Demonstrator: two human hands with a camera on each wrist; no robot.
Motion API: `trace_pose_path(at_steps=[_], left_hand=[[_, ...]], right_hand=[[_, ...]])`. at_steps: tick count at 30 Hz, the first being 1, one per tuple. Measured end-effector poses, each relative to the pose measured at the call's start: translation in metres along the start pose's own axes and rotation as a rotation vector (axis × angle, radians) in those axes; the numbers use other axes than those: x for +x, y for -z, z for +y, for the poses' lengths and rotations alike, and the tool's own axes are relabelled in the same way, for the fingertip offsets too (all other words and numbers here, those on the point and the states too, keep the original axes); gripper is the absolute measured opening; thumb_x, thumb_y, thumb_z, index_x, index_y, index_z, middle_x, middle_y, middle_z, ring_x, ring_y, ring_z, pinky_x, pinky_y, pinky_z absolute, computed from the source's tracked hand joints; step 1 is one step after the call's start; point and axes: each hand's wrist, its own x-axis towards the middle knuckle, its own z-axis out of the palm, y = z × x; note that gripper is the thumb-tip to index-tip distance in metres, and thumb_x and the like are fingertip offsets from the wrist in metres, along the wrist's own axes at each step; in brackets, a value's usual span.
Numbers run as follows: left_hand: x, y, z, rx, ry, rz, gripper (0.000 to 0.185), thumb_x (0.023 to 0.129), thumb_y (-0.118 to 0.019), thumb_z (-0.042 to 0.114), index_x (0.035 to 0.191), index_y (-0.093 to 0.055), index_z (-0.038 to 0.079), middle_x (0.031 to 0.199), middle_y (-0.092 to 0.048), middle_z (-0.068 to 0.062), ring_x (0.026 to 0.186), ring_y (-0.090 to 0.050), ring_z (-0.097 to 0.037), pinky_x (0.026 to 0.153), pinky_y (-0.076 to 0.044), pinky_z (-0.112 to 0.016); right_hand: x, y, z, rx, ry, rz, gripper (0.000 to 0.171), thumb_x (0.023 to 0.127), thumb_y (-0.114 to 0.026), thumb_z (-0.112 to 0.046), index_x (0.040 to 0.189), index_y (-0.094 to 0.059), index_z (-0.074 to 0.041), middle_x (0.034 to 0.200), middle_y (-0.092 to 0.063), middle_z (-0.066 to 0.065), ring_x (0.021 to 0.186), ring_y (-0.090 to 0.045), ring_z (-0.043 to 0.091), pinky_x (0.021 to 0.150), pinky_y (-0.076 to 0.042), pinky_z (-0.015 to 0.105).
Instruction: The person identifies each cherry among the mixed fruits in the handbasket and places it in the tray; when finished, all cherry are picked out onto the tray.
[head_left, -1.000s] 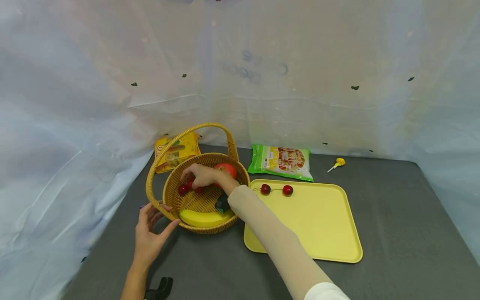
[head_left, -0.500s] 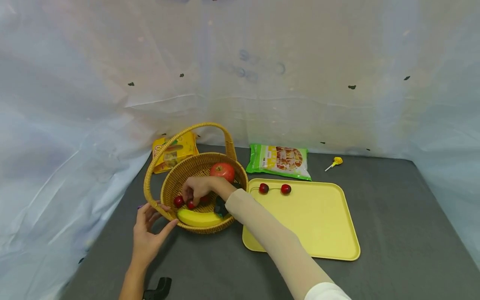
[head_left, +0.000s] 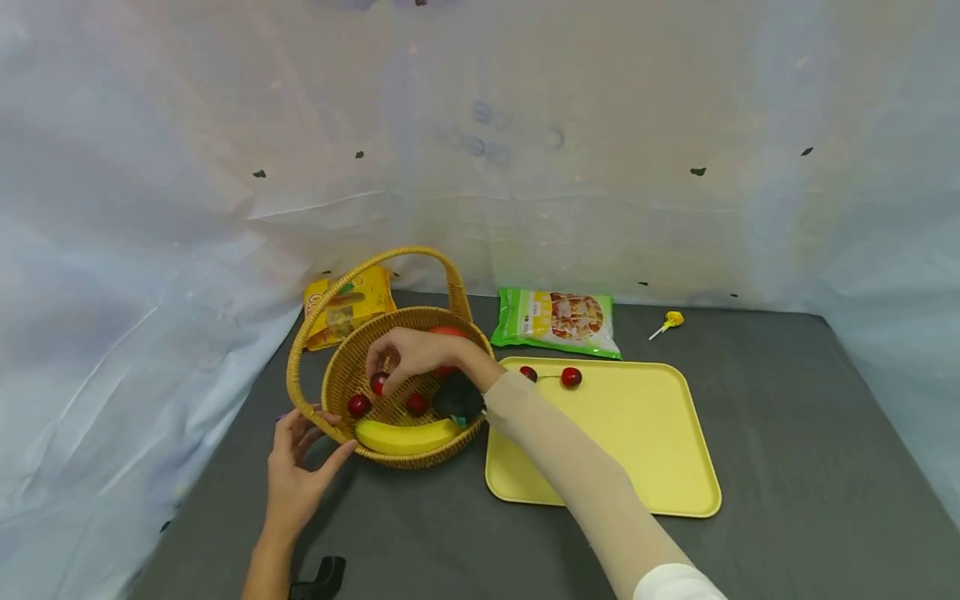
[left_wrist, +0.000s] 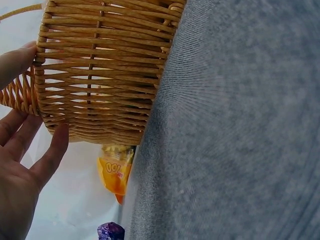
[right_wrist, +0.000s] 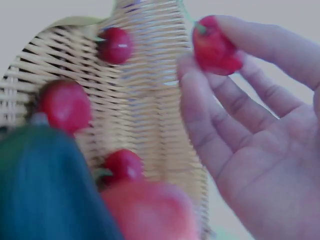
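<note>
My left hand holds the rim of a woven basket near the foot of its handle, thumb in front and fingers behind. In the left wrist view its fingers lie along the basket's wicker wall. Inside the basket, my right hand pinches a red cherry between thumb and fingertips, raised off the basket floor. Other cherries lie below, with a banana along the near side. A larger red fruit is partly hidden by my right hand. The right wrist view shows a dark green, rounded thing.
Right of the basket lies a yellow tray bearing two cherries on stems. Behind it is a green-and-white food packet. A yellow lollipop lies farther right. Another yellow packet stands behind the basket against the plastic sheet.
My right hand has taken hold of a cherry and lifted it from the basket floor, uncovering another cherry beneath. My left hand stays at the basket rim.
</note>
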Motion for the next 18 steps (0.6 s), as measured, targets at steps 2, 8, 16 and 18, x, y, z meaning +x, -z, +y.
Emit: trace_pose_path(at_steps=[2, 8, 16, 18], left_hand=[[0.0, -0.001, 0.0, -0.007, -0.006, 0.001, 0.081, 0.064, -0.077, -0.03, 0.135, -0.043, -0.014, 0.108, -0.061, -0.024, 0.106, -0.06, -0.018, 0.094, -0.048, -0.016], [0.007, -0.002, 0.02, -0.027, -0.058, 0.006, 0.077, 0.061, -0.073, -0.034, 0.13, -0.041, -0.02, 0.103, -0.058, -0.033, 0.104, -0.06, -0.023, 0.093, -0.049, -0.018], [0.008, -0.001, 0.022, -0.021, -0.054, 0.003, 0.077, 0.061, -0.073, -0.034, 0.13, -0.042, -0.02, 0.104, -0.058, -0.032, 0.104, -0.06, -0.023, 0.093, -0.049, -0.018], [0.008, -0.001, 0.022, -0.022, -0.055, 0.001, 0.076, 0.061, -0.073, -0.034, 0.129, -0.041, -0.02, 0.104, -0.058, -0.032, 0.105, -0.06, -0.022, 0.094, -0.049, -0.018]], right_hand=[[-0.02, 0.007, -0.004, 0.048, 0.07, 0.047, 0.03, 0.089, -0.074, -0.001, 0.116, -0.064, 0.007, 0.105, -0.067, 0.009, 0.088, -0.061, 0.026, 0.077, -0.054, 0.029], [-0.091, 0.014, -0.001, 0.174, 0.199, 0.247, 0.024, 0.089, -0.072, 0.002, 0.111, -0.063, 0.007, 0.106, -0.063, 0.016, 0.083, -0.057, 0.022, 0.072, -0.052, 0.031], [-0.181, -0.005, 0.042, 0.28, 0.137, 0.499, 0.018, 0.089, -0.072, 0.004, 0.103, -0.062, 0.008, 0.104, -0.057, 0.023, 0.082, -0.055, 0.021, 0.066, -0.05, 0.031], [-0.204, -0.008, 0.052, 0.29, 0.086, 0.56, 0.018, 0.091, -0.07, 0.003, 0.106, -0.061, 0.009, 0.112, -0.057, 0.026, 0.091, -0.06, 0.021, 0.074, -0.055, 0.031]])
